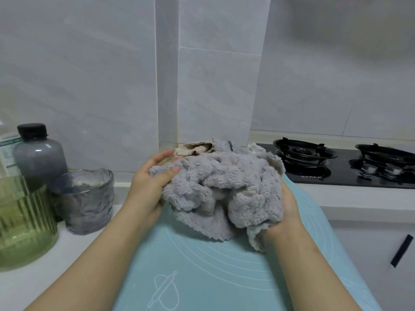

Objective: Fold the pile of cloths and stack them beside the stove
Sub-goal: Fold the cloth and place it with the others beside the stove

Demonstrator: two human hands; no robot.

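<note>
A crumpled, fluffy grey cloth (224,187) is bunched up over the far end of a light blue silicone mat (202,265). My left hand (150,182) grips its left side, thumb on top. My right hand (285,212) holds its right side from below, mostly hidden by the fabric. Behind it, against the tiled wall, lie more cloths: a beige one (197,148) and a white one (256,148), both partly hidden. The black gas stove (336,173) sits at the right, apart from the cloths.
On the white counter at the left stand a green ribbed glass jar (20,225), a smoky grey glass cup (87,203) and a dark bottle with a black cap (38,153). A tiled pillar (213,86) rises behind the cloths. A cabinet handle (402,250) shows at lower right.
</note>
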